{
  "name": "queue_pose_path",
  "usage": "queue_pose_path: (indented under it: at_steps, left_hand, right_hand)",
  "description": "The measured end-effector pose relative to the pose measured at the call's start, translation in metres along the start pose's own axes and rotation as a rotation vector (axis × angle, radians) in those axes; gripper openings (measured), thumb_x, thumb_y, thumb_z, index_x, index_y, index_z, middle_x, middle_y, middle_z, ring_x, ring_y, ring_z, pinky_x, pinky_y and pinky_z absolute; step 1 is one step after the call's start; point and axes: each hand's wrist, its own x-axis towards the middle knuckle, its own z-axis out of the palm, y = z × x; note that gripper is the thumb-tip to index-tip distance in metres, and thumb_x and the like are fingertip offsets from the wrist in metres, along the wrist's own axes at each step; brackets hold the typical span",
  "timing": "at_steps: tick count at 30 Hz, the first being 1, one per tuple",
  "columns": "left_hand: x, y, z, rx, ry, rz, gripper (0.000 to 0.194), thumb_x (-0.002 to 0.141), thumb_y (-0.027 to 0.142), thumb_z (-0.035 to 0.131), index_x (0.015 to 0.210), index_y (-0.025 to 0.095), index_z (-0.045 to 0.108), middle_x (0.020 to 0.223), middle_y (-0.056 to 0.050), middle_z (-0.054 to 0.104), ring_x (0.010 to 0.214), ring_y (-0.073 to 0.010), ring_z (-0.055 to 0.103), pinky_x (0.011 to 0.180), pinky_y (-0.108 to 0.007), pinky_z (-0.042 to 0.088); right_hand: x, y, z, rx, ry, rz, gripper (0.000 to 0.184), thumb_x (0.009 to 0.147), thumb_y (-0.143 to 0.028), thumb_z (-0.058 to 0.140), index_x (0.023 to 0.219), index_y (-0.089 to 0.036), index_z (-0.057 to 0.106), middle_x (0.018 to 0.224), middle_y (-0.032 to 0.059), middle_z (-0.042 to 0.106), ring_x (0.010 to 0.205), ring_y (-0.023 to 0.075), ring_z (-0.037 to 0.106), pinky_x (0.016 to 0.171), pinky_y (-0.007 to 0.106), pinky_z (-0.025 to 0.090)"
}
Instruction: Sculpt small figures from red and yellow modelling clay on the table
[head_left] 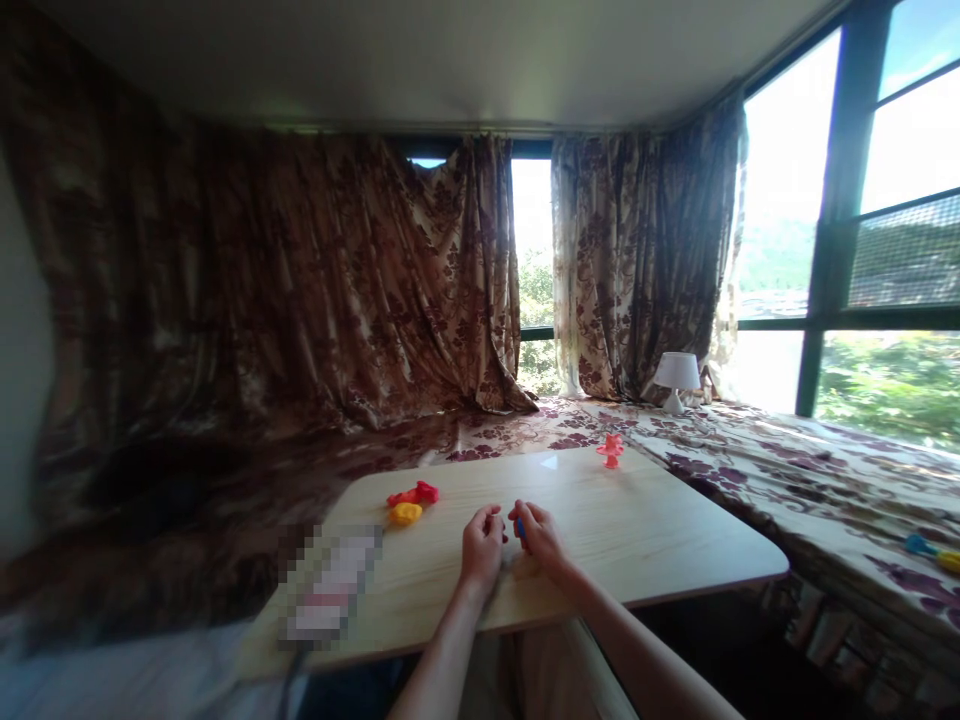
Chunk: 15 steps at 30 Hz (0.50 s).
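The right hand point(534, 528) pinched a small blue piece point(520, 527) between its fingertips, mostly covered by them. Just left of the blue piece, the left hand point(484, 545) was loosely curled above the surface point(420, 590); whether it held anything could not be told. Farther left of the blue piece lay a yellow piece point(406, 514) and a red piece point(426, 492), close together. Beyond the blue piece and to its right stood a coral-coloured piece point(610, 451), near the far edge.

The blue piece could have slipped, since so little of it seemed gripped, and might have bounced away. A wide reach could have knocked the coral-coloured piece off, its narrow shape looking easy to tip.
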Motion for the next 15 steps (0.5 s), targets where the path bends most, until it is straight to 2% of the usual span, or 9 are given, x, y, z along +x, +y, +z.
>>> queue_pose_path:
  at_steps: [15]
  left_hand:
    - [-0.0008,-0.0011,-0.0010,0.006,-0.015,-0.001,0.027,0.066,0.029,0.057,0.087,0.011,0.062,0.059,0.001,0.056,0.052,-0.0110,0.053,0.054,-0.024,0.046]
  right_hand:
    - [-0.0015,-0.0016,0.0001,-0.027,-0.002,0.013,0.044,0.074,-0.056,0.044,0.066,-0.015,0.055,0.048,-0.0038,0.046,0.038,0.0081,0.041,0.037,0.021,0.031]
